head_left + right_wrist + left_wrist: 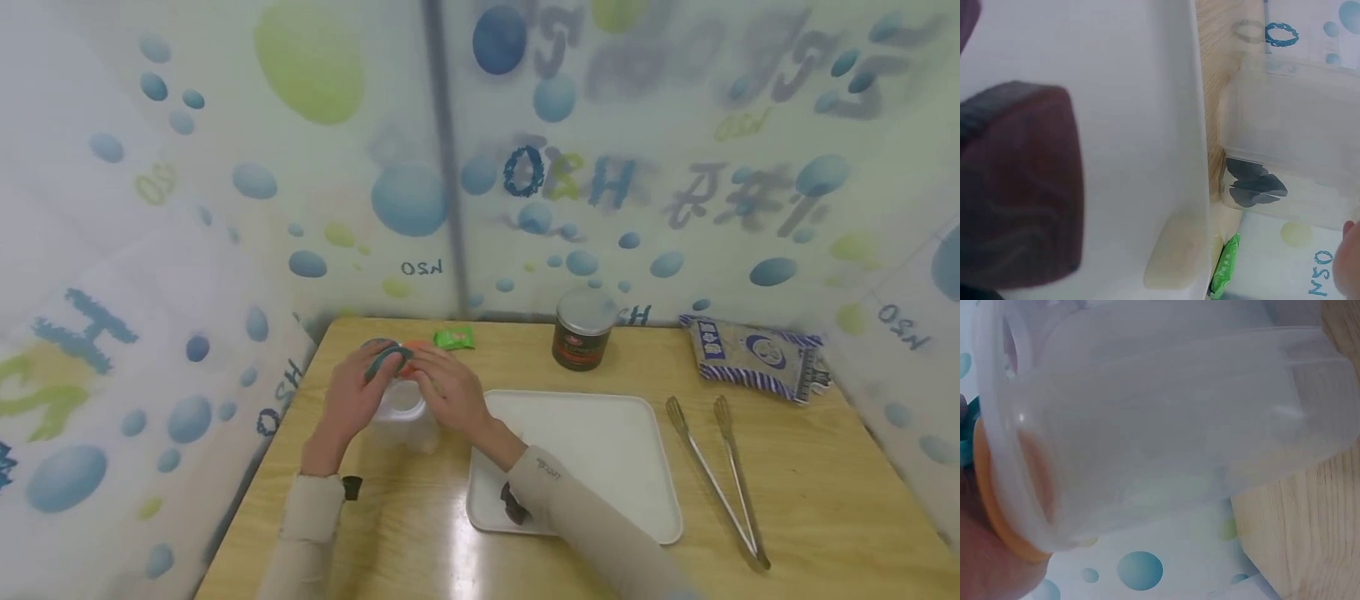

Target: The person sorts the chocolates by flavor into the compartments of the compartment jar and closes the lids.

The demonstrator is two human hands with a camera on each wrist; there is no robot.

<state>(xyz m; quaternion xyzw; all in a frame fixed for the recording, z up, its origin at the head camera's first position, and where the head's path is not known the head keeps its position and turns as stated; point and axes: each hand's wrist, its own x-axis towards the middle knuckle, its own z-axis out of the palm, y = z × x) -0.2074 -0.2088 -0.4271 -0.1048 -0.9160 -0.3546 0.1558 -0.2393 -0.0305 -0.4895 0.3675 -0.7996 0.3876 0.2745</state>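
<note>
A tall clear plastic container [408, 427] with compartments stands left of the tray, a round opening showing at its near top. My left hand [356, 387] grips a teal lid [388, 358] at its top, thumb bent over the near side. Right beside it, my right hand [453, 390] has its fingers curled over an orange lid [417, 353], thumb underneath. In the left wrist view the orange lid [999, 506] sits at the rim of the container [1147, 425]. Dark flat pieces [1254, 182] lie at the bottom of one compartment in the right wrist view.
A white tray [592, 467] lies under my right forearm, with a pale piece [1175, 253] near its edge. Behind stand a green packet [453, 337] and a dark can [581, 333] with a silvery lid. Metal tongs [716, 479] and a bag [753, 357] are on the right.
</note>
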